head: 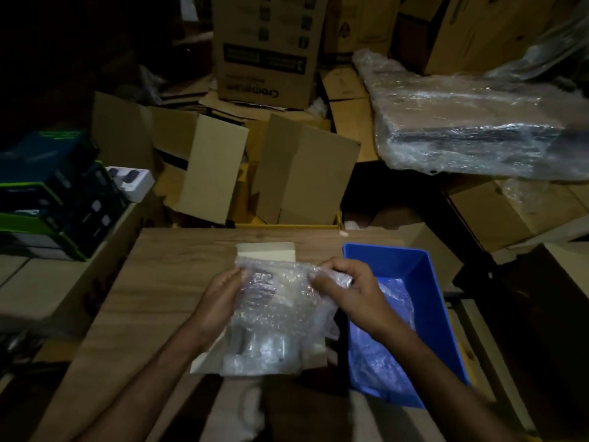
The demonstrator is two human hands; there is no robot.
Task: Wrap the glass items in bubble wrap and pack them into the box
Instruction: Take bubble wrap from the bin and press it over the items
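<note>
A sheet of bubble wrap (280,317) is bunched over a small open cardboard box (267,252) on the wooden table (153,301). Dim shapes of wrapped items show through the wrap near its lower end. My left hand (223,296) holds the wrap's left side with curled fingers. My right hand (347,290) pinches the wrap's upper right edge. What lies inside the wrap is too dark to tell.
A blue plastic bin (424,272) holding more bubble wrap (382,355) stands right of the box. Beyond the table's far edge stand open cardboard cartons (302,167). Stacked retail boxes (57,193) lie at the left, a film-wrapped bundle (471,129) at the upper right.
</note>
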